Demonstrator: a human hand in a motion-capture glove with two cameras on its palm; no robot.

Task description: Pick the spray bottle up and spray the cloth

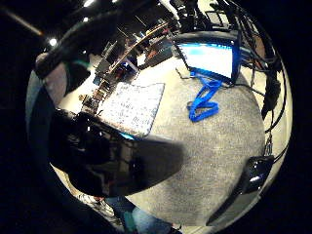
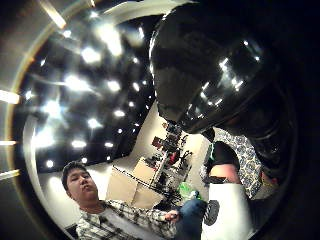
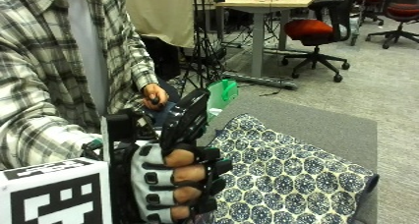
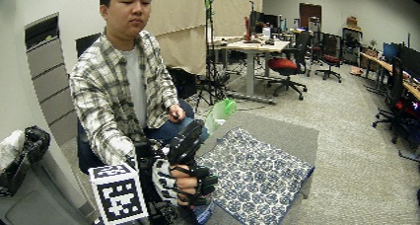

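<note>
Gloved right hand [image 3: 173, 177] curled round black spray bottle [image 3: 187, 118]; glossy, probably slippery, so neck hold suits. Patterned cloth [image 3: 288, 177] just beside.

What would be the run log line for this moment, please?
right hand: grips bottle, raised | cloth: flat on table, beside hand | spraying: cannot tell

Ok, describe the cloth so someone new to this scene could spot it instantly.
Find the grey table in front of the seated person. The cloth lies flat on it beside the gloved right hand, which grips a black spray bottle. It alone is white with a repeating dark blue pattern.
</note>
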